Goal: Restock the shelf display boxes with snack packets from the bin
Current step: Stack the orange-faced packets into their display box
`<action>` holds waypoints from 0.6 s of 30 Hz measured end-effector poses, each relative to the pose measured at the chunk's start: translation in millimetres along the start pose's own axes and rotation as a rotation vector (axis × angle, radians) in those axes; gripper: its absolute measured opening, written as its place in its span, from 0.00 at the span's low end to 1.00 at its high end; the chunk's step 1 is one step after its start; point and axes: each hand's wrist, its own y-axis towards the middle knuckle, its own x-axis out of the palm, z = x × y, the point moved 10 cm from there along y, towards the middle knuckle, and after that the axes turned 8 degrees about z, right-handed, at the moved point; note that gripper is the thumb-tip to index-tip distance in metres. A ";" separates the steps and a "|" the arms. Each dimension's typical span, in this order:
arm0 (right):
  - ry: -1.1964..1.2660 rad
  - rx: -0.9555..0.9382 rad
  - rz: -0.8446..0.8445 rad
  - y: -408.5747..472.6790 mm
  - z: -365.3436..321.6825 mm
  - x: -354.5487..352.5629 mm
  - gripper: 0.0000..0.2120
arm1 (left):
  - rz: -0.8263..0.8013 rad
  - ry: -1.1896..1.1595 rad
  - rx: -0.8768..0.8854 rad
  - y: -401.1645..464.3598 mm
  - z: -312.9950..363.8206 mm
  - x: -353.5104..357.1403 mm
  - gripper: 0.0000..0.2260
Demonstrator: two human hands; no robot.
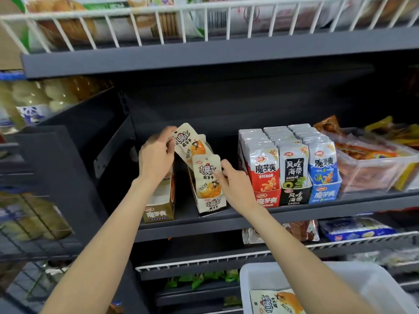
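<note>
My left hand [156, 155] pinches cream snack packets [188, 143] tilted above the cream display box [212, 206] on the shelf [226, 220]. My right hand's [235, 184] fingers [221, 176] grip the front packet [207, 175] standing in it. Below, the white bin [340, 282] holds another packet [276, 301].

Dark grey shop shelving filled most of the view.

A metal shelf [226, 220] ran across the middle, with a dark back panel [226, 105] behind it and another grey shelf [204, 57] overhead. A white wire rail [158, 23] edged that upper shelf, with blurred packaged goods behind it. To the left stood a neighbouring shelving unit [52, 168], out of focus, stocked with pale and blue packs. Lower tiers carried white wire rails [204, 261] and more packets. The light was even and soft, and the recess under the upper shelf lay in shadow.
</note>
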 end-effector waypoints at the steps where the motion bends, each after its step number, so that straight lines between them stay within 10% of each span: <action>1: 0.008 -0.008 -0.016 -2.5 -1.7 -1.1 0.09 | 0.003 -0.003 0.013 0.5 3.5 -0.5 0.14; 9: -0.020 -0.030 -0.018 -28.4 -6.2 -25.1 0.08 | 0.166 0.068 0.227 0.6 44.1 -11.4 0.11; 14: -0.084 -0.019 0.002 -25.0 -7.7 -26.1 0.09 | -0.279 0.054 -0.020 -6.0 26.2 44.6 0.14; 18: -0.047 0.023 0.033 -20.1 -10.9 -30.6 0.09 | -0.284 -0.081 -0.110 -13.1 11.5 59.0 0.09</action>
